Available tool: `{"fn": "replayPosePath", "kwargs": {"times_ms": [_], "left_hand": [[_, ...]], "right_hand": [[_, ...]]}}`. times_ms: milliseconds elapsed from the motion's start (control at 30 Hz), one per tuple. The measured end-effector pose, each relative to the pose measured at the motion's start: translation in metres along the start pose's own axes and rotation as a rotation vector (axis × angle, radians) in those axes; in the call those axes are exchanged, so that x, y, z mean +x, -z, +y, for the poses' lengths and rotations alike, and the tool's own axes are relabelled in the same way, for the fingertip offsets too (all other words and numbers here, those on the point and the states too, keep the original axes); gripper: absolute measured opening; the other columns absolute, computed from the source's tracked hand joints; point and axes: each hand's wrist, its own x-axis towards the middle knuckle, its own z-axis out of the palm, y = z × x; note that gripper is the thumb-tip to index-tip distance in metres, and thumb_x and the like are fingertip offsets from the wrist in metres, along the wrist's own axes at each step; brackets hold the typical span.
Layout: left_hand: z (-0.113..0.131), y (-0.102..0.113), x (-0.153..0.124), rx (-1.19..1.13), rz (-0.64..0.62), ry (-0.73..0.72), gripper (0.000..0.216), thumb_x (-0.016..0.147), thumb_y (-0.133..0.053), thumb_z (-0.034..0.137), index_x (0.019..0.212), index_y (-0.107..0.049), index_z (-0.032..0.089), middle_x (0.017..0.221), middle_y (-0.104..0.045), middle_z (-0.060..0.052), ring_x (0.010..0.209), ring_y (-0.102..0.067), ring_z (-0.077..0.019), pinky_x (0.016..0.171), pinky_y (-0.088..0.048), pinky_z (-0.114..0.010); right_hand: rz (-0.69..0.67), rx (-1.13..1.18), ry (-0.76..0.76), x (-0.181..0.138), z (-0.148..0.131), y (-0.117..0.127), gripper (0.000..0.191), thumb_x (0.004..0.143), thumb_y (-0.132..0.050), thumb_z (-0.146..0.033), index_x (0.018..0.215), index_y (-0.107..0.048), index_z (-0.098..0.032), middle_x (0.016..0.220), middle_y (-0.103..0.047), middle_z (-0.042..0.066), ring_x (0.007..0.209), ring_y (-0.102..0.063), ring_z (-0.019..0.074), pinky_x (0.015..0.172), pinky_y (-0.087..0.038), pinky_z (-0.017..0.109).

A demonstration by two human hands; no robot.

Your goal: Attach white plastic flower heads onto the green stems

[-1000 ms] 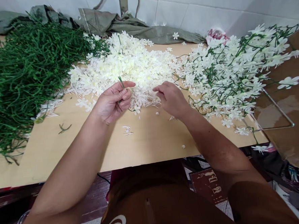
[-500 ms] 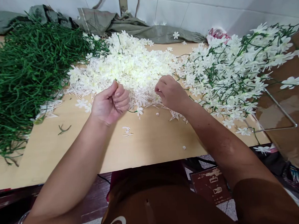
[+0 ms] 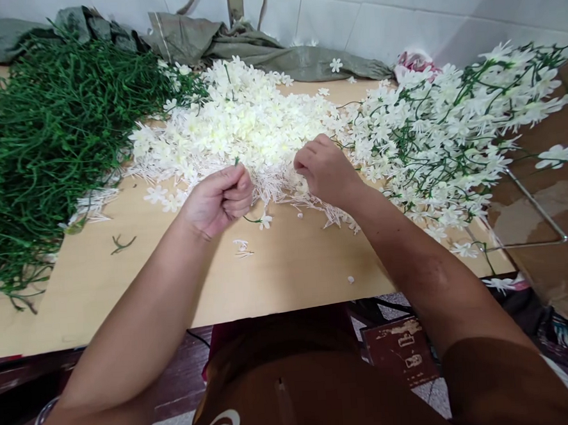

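My left hand (image 3: 222, 200) is closed, thumb against curled fingers, with the tip of a green plastic stem (image 3: 236, 161) poking out above the thumb. Just below its knuckles is a white flower (image 3: 265, 221) with a short bit of green stem; whether that joins the held stem I cannot tell. My right hand (image 3: 327, 171) is pinched at the front edge of the heap of white artificial flower heads (image 3: 259, 124). Its fingertips point left, and what they hold, if anything, is hidden. A gap separates the two hands.
Left lies a big pile of green stems (image 3: 58, 136). To the right are flowers joined to stems (image 3: 419, 140), beside a cardboard box (image 3: 550, 235) with a metal wire frame. A grey-green cloth (image 3: 274, 59) runs along the tiled wall. Loose white bits (image 3: 242, 247) dot the table (image 3: 279, 283).
My left hand has shifted slightly right and down, turning so more of the green stem tip shows. The right hand has moved very little, rising slightly at the knuckles.
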Motion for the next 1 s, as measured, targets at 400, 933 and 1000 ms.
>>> {"fn": "replayPosePath", "kwargs": {"times_ms": [400, 933, 1000], "left_hand": [[-0.011, 0.002, 0.004, 0.028, -0.08, 0.007, 0.016, 0.083, -0.063, 0.021, 0.073, -0.068, 0.009, 0.044, -0.024, 0.009, 0.037, -0.02, -0.0011, 0.037, -0.014, -0.014], [-0.03, -0.009, 0.013, 0.051, 0.022, -0.012, 0.031, 0.074, -0.076, 0.038, 0.074, -0.055, 0.015, 0.048, -0.027, 0.011, 0.038, -0.02, -0.0015, 0.04, -0.01, -0.018], [-0.031, -0.011, 0.013, 0.068, 0.069, -0.015, 0.026, 0.073, -0.075, 0.029, 0.073, -0.052, 0.016, 0.046, -0.029, 0.012, 0.038, -0.021, -0.0017, 0.04, -0.011, -0.018]], "right_hand": [[-0.101, -0.048, -0.055, -0.011, 0.005, -0.018, 0.022, 0.077, -0.05, -0.002, 0.09, -0.061, -0.015, 0.079, -0.056, 0.008, 0.083, -0.047, 0.0221, 0.083, -0.044, 0.044], [0.471, 0.047, 0.304, -0.019, -0.031, -0.021, 0.017, 0.094, -0.043, -0.015, 0.097, -0.059, -0.022, 0.084, -0.055, 0.005, 0.08, -0.045, 0.0172, 0.071, -0.045, 0.033], [0.454, 0.069, 0.301, -0.021, -0.032, -0.025, 0.019, 0.094, -0.044, -0.013, 0.101, -0.06, -0.021, 0.084, -0.056, 0.005, 0.081, -0.048, 0.0173, 0.072, -0.047, 0.033]]}}
